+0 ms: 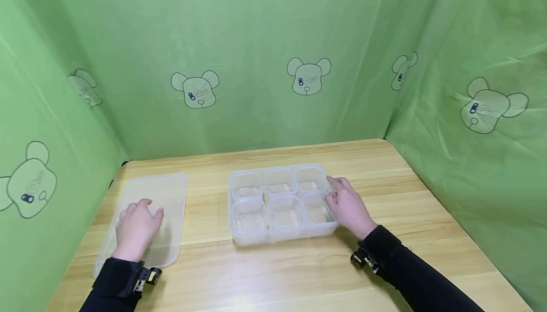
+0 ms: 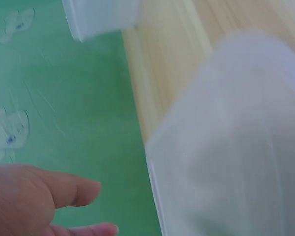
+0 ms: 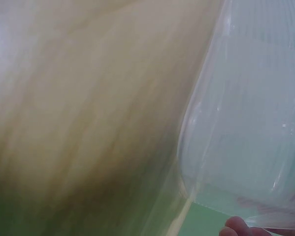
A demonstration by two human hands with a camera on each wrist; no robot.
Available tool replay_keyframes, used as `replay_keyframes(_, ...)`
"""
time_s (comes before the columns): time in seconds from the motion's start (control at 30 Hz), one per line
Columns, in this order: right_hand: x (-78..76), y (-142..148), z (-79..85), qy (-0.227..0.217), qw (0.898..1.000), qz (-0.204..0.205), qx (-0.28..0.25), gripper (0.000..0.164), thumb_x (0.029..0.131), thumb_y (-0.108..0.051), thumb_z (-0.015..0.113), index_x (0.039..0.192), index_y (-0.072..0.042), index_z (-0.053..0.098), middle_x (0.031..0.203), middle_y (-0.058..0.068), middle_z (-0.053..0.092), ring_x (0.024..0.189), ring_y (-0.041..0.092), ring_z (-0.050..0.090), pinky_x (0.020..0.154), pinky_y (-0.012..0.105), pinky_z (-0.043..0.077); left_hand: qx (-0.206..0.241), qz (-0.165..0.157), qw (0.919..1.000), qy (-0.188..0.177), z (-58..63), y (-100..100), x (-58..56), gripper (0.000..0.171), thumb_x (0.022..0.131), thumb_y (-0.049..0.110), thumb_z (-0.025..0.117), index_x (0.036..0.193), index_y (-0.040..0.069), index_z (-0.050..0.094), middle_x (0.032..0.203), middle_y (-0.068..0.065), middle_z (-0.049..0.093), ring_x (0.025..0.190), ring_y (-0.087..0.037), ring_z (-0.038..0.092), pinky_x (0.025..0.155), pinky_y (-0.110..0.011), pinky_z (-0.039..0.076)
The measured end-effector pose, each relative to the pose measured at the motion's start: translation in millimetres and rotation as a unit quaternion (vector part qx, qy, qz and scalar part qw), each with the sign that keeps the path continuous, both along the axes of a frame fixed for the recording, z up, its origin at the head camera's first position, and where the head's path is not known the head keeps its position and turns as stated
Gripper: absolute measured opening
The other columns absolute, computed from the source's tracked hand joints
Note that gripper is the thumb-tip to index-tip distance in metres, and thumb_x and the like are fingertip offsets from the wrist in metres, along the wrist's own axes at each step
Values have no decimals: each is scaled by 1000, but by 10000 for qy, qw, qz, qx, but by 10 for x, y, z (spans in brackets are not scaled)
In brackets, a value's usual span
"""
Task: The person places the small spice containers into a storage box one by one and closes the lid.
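A translucent plastic storage box (image 1: 284, 231) stands on the table, holding several clear square cups in two rows. My right hand (image 1: 351, 207) is at the box's right end, its fingertips touching the side near the rim. In the right wrist view, fingertips (image 3: 237, 227) show low beside the box wall (image 3: 245, 123); the rest of that hand is out of frame. My left hand (image 1: 137, 226) is over a flat translucent lid (image 1: 168, 222) at the left, fingers loosely bent and holding nothing. In the left wrist view, the thumb and a finger stand apart, away from the lid (image 2: 226, 147).
The wooden table (image 1: 205, 278) bears the lid at left and the box near the middle. Green fabric walls (image 1: 256, 27) with printed bear heads enclose the back and both sides. Both wrists wear black bands with small cameras.
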State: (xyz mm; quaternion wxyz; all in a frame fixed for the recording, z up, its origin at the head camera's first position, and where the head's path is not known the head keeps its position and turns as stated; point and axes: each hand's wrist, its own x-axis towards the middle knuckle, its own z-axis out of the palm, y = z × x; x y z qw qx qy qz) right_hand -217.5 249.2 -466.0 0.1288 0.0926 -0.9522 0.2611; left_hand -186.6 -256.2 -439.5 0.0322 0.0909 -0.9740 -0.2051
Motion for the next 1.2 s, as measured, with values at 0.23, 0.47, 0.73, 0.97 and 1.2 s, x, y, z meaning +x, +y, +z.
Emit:
replay_keyframes(0.23,5,-4,-13,-29,10000,-14,33,50,99,-13,52,145,7,44,124,22,54,63,14,49,55,29,45,-3,207,9987,-462,-53,-269,-1,67,101,34,49,140,-19,34,133,-47,36,118,-63,36,96,-69,34)
replay_keyframes(0.47,5,-16,-26,-54,10000,-21,7,50,99,-14,53,144,7,45,124,21,54,66,15,52,57,29,47,96,293,9928,-1161,-156,-517,13,81,99,41,50,134,-28,27,130,-54,31,118,-66,33,100,-70,29)
replay_keyframes(0.73,-3,-8,-34,35,10000,-2,84,50,99,-14,53,144,7,46,125,22,54,69,16,54,63,34,50,255,804,9851,-1500,-226,-621,54,81,99,43,47,127,-29,25,115,-54,34,107,-68,40,88,-68,39)
replay_keyframes(0.97,-7,-5,-40,22,9999,-19,137,51,99,-15,54,145,6,45,126,21,54,71,17,55,65,35,51,166,667,9855,-1550,-238,-641,66,77,99,41,45,122,-31,28,114,-54,39,104,-65,45,87,-65,40)
replay_keyframes(1.2,-3,-4,-37,-15,9999,-44,137,52,99,-16,53,145,5,45,126,21,54,71,17,54,65,35,50,-9,650,9882,-1389,-271,-627,47,70,99,36,44,116,-31,31,108,-53,40,101,-65,45,84,-64,41)
